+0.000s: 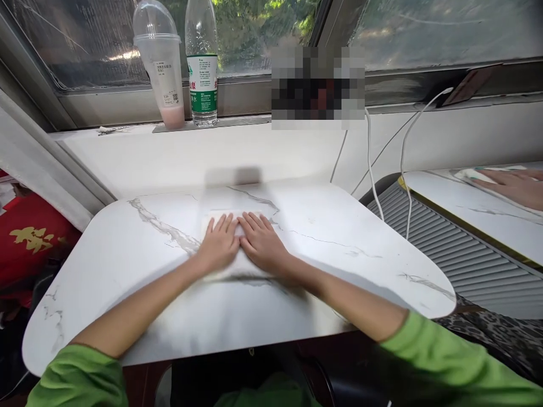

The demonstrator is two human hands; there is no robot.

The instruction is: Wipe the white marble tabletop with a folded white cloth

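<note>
My left hand point(218, 243) lies flat on a folded white cloth point(240, 268), fingers stretched out and pointing away from me. Beside it, my right hand point(263, 244) presses flat on the same cloth, its fingers also straight, and the thumbs and forefingers of both hands nearly meet. Under the cloth is a white table point(360, 277) with grey marble veins. The palms hide much of the cloth, and its edges are blurred.
On the windowsill stand a clear plastic cup point(167, 85) with a little pink drink and a plastic water bottle point(203, 93). White cables point(407, 147) hang down at the right. Another person's hand point(515, 186) rests on a cloth on a second table point(462, 198). A red bag point(31, 240) is at the left.
</note>
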